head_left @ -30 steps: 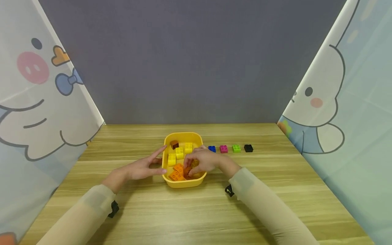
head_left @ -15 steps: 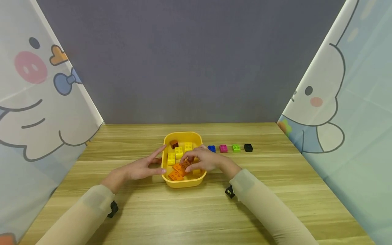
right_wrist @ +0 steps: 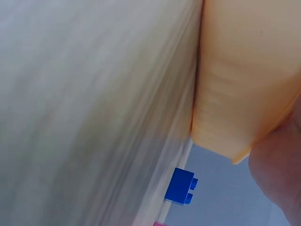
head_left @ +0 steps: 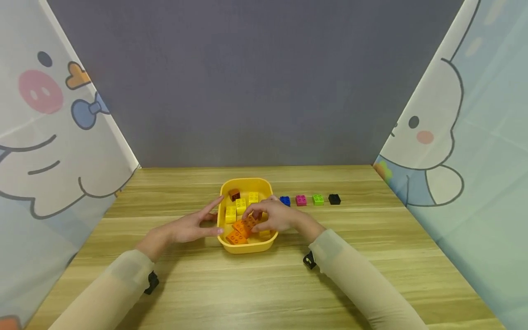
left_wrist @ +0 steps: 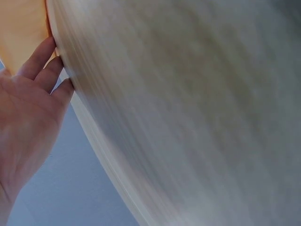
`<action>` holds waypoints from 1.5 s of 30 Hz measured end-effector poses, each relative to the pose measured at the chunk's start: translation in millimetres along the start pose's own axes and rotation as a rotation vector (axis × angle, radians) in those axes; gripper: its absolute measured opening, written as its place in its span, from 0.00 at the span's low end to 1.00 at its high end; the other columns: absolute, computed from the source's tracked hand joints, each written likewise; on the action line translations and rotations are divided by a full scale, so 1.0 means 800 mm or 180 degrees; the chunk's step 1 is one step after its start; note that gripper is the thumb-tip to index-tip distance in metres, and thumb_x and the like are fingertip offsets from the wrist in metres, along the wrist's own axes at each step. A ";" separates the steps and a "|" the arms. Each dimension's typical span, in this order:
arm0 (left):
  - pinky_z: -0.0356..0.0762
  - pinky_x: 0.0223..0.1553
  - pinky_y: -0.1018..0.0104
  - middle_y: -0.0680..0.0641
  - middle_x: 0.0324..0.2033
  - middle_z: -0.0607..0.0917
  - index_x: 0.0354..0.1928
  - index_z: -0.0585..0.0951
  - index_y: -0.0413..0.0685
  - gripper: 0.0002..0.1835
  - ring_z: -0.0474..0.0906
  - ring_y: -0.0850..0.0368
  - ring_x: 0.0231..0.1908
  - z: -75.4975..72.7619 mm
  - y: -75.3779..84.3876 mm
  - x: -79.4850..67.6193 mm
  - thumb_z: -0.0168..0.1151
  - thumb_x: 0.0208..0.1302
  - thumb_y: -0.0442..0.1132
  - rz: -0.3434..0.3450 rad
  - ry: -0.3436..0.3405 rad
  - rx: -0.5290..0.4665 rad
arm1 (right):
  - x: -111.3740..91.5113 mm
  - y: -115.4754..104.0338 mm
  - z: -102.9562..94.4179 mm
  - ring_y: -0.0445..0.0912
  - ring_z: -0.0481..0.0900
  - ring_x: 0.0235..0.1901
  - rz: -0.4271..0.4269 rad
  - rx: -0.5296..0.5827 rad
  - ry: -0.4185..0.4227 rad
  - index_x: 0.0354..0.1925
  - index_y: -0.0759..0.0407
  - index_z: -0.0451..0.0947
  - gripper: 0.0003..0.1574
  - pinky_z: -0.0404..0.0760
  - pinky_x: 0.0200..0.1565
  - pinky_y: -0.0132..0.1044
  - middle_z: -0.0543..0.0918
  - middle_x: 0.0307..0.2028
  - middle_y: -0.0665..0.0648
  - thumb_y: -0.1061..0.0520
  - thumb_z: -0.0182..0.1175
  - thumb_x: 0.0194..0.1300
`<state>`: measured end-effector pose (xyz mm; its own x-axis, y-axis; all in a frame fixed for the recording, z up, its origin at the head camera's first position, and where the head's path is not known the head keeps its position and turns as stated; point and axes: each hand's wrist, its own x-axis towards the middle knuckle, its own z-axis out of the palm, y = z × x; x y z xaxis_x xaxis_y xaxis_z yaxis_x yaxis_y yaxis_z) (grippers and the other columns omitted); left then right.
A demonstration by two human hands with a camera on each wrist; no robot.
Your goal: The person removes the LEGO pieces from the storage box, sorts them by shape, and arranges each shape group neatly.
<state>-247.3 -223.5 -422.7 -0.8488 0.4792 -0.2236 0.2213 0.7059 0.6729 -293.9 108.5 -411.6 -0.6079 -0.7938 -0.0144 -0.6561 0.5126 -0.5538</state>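
Observation:
A yellow plastic basin (head_left: 246,248) sits on the wooden table, holding toy building bricks. My left hand (head_left: 190,227) rests at its left side with fingers spread and thumb at the rim; in the left wrist view the fingertips of that hand (left_wrist: 33,103) touch the basin's wall (left_wrist: 21,28). Inside the basin, my right hand (head_left: 277,216) pinches an orange brick (head_left: 249,222) between thumb and fingers. Two more orange bricks lie beside it, one being the orange brick (head_left: 236,237) nearest the front. Yellow bricks (head_left: 241,206) and a brown brick (head_left: 234,194) lie farther back.
To the basin's right stands a row of bricks: a blue brick (head_left: 285,200), a pink brick (head_left: 301,200), a lime green brick (head_left: 318,200) and a black brick (head_left: 334,199). A grey panel (head_left: 255,82) rises behind the table, with printed cloths at both sides.
My right hand has shifted slightly up and left within the basin, bringing the orange brick up beside the other orange ones. My left hand stays at the rim.

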 end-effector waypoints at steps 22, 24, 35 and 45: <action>0.52 0.78 0.18 0.34 0.82 0.69 0.89 0.37 0.81 0.56 0.62 0.27 0.82 -0.003 0.000 0.000 0.65 0.74 0.69 0.0052 0.0001 -0.0008 | -0.006 -0.002 0.000 0.44 0.82 0.62 0.0007 0.0163 0.0212 0.63 0.37 0.80 0.20 0.58 0.77 0.60 0.88 0.57 0.41 0.43 0.71 0.77; 0.52 0.78 0.18 0.35 0.81 0.70 0.89 0.37 0.80 0.56 0.62 0.27 0.82 -0.003 0.001 0.001 0.65 0.74 0.69 0.0064 0.0005 0.0014 | -0.008 0.000 0.000 0.45 0.81 0.63 0.0017 0.0304 0.0317 0.63 0.38 0.81 0.21 0.62 0.77 0.60 0.87 0.58 0.41 0.43 0.71 0.77; 0.51 0.78 0.17 0.35 0.82 0.69 0.89 0.37 0.79 0.57 0.62 0.27 0.82 -0.001 0.000 -0.002 0.65 0.74 0.68 0.0046 0.0026 0.0002 | -0.067 0.031 -0.051 0.51 0.81 0.56 0.0048 0.0741 0.0957 0.69 0.50 0.81 0.27 0.83 0.60 0.59 0.85 0.61 0.55 0.54 0.71 0.76; 0.51 0.79 0.18 0.35 0.82 0.69 0.89 0.37 0.81 0.57 0.61 0.27 0.82 0.001 -0.001 0.001 0.66 0.74 0.69 -0.0017 0.0012 -0.0005 | -0.174 0.121 -0.112 0.52 0.82 0.54 0.0700 0.0644 0.1552 0.72 0.55 0.80 0.27 0.84 0.52 0.36 0.86 0.59 0.62 0.56 0.69 0.78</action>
<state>-248.2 -223.4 -424.1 -0.8517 0.4734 -0.2246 0.2160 0.7076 0.6728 -312.9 298.0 -388.8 -0.8881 -0.4081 0.2117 -0.4212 0.5377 -0.7304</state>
